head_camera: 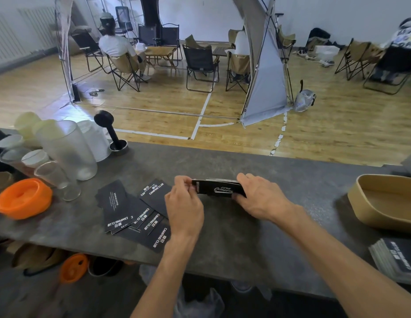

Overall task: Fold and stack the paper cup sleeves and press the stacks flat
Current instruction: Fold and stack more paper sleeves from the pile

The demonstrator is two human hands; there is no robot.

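Dark stone counter point(222, 226): your tan tray point(383, 203) at right shows nothing inside. Loose black sleeves point(135, 214) lie fanned at left — flat, white print. Your left hand point(183, 203) and right hand point(257, 196) pinch a folded sleeve stack point(217, 188) by its ends, just above the counter.

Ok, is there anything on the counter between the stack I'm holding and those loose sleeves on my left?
Nothing visible. The stack is gripped by the left hand and right hand; the loose sleeves lie just left of the left hand, only bare counter between.
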